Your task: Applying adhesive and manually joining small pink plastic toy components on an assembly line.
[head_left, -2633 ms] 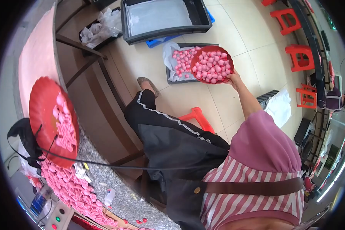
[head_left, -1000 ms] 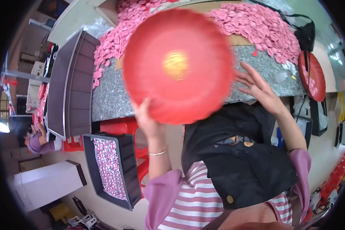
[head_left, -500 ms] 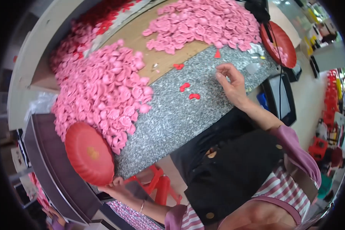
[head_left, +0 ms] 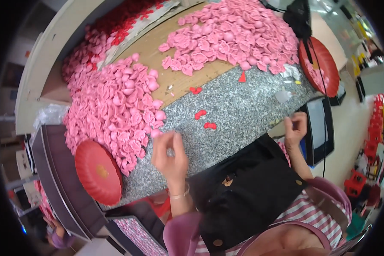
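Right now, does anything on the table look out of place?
Yes, two small red bow-shaped pieces lie loose on the speckled grey worktop. They look stray because they sit apart from the big pink heaps.

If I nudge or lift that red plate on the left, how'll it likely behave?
The scalloped red plate looks thin, so it's probably light for its size. Its fluted rim suggests it would stay fairly stiff. It lies near the edge of the speckled grey counter, so a push might tip it off.

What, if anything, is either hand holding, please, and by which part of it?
Nothing that shows: the left hand and the right hand both look curled but empty.
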Demonstrator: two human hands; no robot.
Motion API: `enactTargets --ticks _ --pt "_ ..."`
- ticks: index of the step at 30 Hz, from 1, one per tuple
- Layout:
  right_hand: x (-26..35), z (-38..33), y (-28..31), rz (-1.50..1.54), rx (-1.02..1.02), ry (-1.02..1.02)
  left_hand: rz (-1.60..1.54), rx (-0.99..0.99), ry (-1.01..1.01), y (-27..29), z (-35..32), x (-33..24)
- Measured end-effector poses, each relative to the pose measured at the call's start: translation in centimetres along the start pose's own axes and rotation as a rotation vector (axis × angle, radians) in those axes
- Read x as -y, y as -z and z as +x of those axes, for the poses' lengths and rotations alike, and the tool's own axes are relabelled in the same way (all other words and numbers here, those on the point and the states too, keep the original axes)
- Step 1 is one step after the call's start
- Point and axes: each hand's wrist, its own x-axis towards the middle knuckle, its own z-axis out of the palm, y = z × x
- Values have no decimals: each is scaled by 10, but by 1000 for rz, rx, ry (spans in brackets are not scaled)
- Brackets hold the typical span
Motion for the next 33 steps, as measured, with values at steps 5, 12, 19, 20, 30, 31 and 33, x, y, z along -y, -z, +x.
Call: enactTargets --ticks 5,12,19,20,30,31,33 --pt "-2 44 15 -141 79 -192 -6 13 65 -37 17 6" --pt "-2 78 -18 -22 290 -161 197 337 -197 -80 69 21" --pt "-2 91 -22 -50 311 -119 212 420 -283 -81 72 20" --pt "0 87 -22 -65 264 -103 162 426 -306 -82 70 25" --pt "101 74 -102 235 578 38 32 642 -446 -82 71 11" --pt "97 83 -115 232 578 42 -9 644 -434 -86 72 9" --pt "86 89 -148 147 780 256 -19 626 -357 -89 70 18"
